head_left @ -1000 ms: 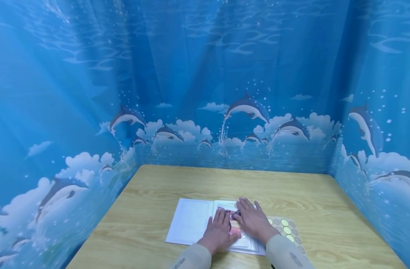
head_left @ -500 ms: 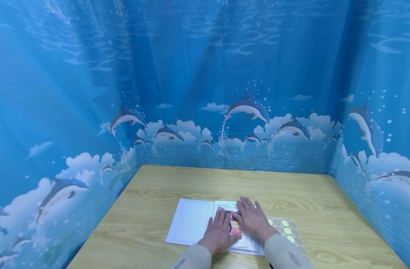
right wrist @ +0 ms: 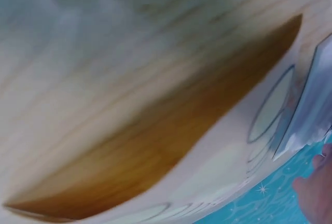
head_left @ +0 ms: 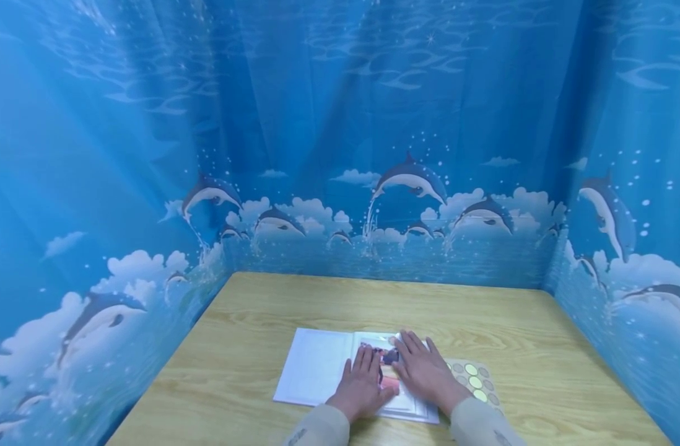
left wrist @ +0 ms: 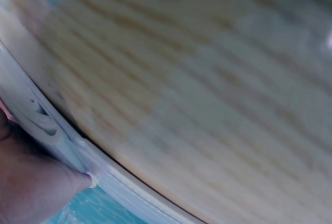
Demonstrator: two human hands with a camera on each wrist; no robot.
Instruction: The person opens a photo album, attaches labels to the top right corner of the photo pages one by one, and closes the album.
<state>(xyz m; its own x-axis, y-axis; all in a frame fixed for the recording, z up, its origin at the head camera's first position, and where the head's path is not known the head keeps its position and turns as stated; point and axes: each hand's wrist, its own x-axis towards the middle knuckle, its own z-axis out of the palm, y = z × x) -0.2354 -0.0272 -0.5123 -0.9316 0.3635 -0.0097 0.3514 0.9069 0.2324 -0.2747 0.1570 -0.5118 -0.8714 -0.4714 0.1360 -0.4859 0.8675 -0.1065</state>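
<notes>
A white album [head_left: 312,365] lies spread on the table, its left page blank. On the right page is a colourful photo [head_left: 389,373], partly covered by both hands. My left hand [head_left: 362,384] rests flat on the photo's left side, fingers extended. Across the page's upper right lies my right hand [head_left: 426,371], palm down with straight fingers. In the left wrist view, the left hand [left wrist: 36,187] shows at the album's thick page edges [left wrist: 129,187]. The right wrist view catches part of the right hand [right wrist: 316,187] beyond the album's corner [right wrist: 311,105].
Right of the album, partly behind the right forearm, is a sheet of round stickers [head_left: 475,382]; its edge [right wrist: 218,167] curls up off the wood in the right wrist view. The wooden table [head_left: 373,303] ends at blue dolphin-print curtains [head_left: 340,124] on three sides.
My right hand has slid slightly right and toward me across the page, uncovering a bit more of the photo's top. The left hand stays in place.
</notes>
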